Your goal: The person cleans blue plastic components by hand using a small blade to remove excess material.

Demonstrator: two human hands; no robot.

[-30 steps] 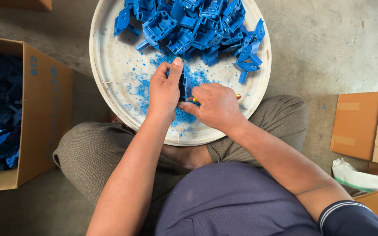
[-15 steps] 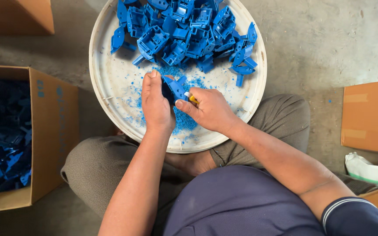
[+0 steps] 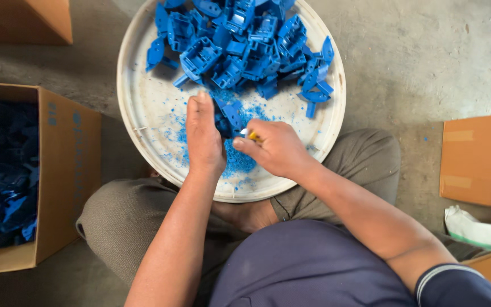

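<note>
My left hand (image 3: 203,136) grips a blue plastic part (image 3: 229,116) over the near half of a round white tray (image 3: 143,113). My right hand (image 3: 274,149) is closed on a small yellow-handled tool (image 3: 251,135) whose tip meets that part. Blue shavings (image 3: 240,162) lie on the tray under both hands. A heap of several blue plastic parts (image 3: 240,45) fills the far half of the tray.
An open cardboard box (image 3: 66,165) with several dark blue parts (image 3: 1,187) stands on the left. Flat cardboard pieces (image 3: 473,159) and a white bag (image 3: 475,230) lie on the right. Another box corner (image 3: 24,20) is at top left. The floor is concrete; my crossed legs support the tray.
Both hands stay together on the same part over the shavings, with the part turned slightly between frames. The view has shifted a little, bringing the tray higher in the frame.
</note>
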